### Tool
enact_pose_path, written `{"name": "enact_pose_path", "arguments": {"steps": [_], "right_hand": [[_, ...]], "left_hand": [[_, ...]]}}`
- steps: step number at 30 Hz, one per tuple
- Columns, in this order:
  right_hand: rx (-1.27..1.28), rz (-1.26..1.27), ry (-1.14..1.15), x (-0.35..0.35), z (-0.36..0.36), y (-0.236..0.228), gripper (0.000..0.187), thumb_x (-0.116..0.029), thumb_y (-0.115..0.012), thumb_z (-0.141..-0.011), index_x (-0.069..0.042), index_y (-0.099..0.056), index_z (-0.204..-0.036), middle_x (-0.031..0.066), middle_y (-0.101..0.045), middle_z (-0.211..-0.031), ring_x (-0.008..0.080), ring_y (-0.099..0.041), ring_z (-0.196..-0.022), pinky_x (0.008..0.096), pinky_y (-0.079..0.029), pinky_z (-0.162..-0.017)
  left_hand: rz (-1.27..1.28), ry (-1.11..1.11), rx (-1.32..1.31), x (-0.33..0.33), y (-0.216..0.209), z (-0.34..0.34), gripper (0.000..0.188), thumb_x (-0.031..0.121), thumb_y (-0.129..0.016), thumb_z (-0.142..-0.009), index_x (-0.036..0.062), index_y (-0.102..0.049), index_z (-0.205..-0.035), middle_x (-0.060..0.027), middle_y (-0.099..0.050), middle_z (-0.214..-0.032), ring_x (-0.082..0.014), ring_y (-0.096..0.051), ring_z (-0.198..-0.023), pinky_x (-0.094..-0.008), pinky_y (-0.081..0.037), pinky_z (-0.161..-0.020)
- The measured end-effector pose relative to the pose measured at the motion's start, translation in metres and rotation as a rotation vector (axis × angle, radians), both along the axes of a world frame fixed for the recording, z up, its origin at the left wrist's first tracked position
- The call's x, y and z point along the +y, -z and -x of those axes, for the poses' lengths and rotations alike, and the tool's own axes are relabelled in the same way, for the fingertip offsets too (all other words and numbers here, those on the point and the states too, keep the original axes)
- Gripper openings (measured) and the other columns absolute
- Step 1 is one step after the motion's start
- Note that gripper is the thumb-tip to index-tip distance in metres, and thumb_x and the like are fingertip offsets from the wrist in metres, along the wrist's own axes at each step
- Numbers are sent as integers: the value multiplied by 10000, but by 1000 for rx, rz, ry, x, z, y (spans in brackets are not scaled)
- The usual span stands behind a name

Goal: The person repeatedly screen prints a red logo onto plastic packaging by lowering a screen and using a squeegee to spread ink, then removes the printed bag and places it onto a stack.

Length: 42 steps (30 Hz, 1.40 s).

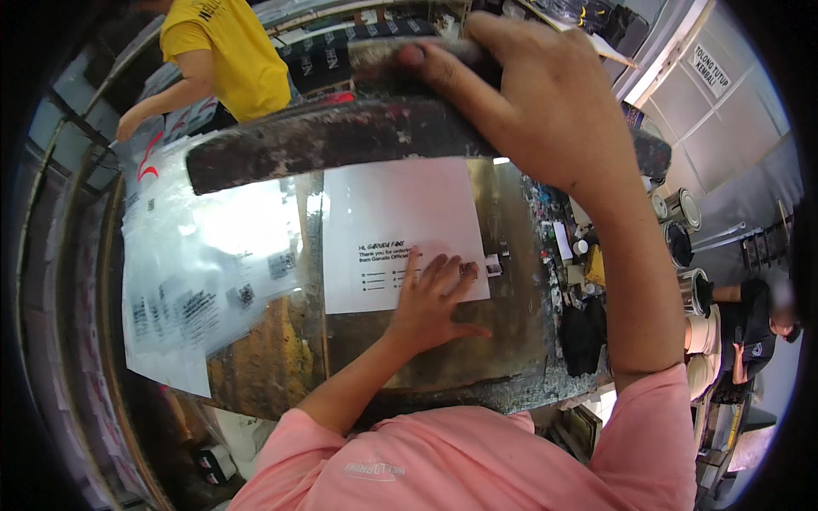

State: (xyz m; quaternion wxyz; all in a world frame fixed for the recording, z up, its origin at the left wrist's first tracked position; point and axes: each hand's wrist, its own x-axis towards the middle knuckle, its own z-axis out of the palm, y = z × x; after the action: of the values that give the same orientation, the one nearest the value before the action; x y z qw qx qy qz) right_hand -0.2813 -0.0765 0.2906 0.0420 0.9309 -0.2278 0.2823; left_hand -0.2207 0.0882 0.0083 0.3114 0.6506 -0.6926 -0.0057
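Note:
My left hand (430,311) lies flat with fingers spread on the lower part of a white printed sheet (375,204), which could be a flat bag. Black print shows around and partly under the fingers. Raised in front of me, my right hand (550,106) is closed on a dark, ink-stained frame (315,149), seen edge-on, whose long bar spans above the sheet's far end. A worn grey block (383,60) shows beside the right thumb. What the other right fingers wrap around is partly hidden.
Glossy translucent printed plastic sheets (183,328) overlap left on the worn table (268,366). A black cloth (584,336), small pots and open cans (682,209) line the right. A person in yellow (226,60) works at far left; another person (750,332) is at far right.

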Motion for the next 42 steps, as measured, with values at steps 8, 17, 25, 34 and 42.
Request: {"name": "enact_pose_path", "arguments": {"steps": [8, 17, 25, 34, 42], "right_hand": [[361, -179, -108, 22, 51, 131, 429, -285, -751, -896, -55, -516, -1172, 166, -603, -1100, 371, -585, -1105, 565, -382, -955], [405, -187, -39, 56, 47, 255, 368, -57, -690, -798, -102, -551, -1136, 88, -569, -1049, 297, -568, -1066, 622, -355, -1005], [240, -24, -23, -90, -62, 284, 415, -80, -695, -840, -113, -563, -1232, 77, -623, -1156, 303, -592, -1134, 633, -348, -1035], [298, -27, -81, -195, -128, 255, 480, -89, -751, -831, -101, -559, -1271, 102, -642, -1252, 307, -597, -1196, 674, -359, -1040], [320, 27, 8, -34, -15, 253, 259, -56, -563, -884, -85, -570, -1141, 101, -602, -1106, 308, -572, -1129, 626, -343, -1082]], "left_hand": [[0, -444, 1127, 104, -72, -87, 1255, 347, -1049, -524, 16, -445, -1574, -140, -644, -1363, -303, -695, -1086, -377, -535, -972], [-194, -674, 28, 148, 40, -91, 1324, 742, -935, -386, 100, -602, -1495, -53, -548, -1002, -267, -509, -1031, -502, -317, -1008], [-262, -677, 76, 150, 31, -89, 1386, 754, -927, -359, 75, -581, -1517, -48, -559, -1000, -259, -531, -977, -483, -322, -1010], [3, -624, 303, 147, 41, -83, 1416, 713, -948, -405, -18, -502, -1532, -109, -683, -1141, -288, -566, -1017, -452, -389, -973], [80, -631, 381, 146, 45, -81, 1329, 649, -964, -456, -21, -519, -1514, -144, -676, -1116, -341, -575, -997, -462, -431, -932]]}}
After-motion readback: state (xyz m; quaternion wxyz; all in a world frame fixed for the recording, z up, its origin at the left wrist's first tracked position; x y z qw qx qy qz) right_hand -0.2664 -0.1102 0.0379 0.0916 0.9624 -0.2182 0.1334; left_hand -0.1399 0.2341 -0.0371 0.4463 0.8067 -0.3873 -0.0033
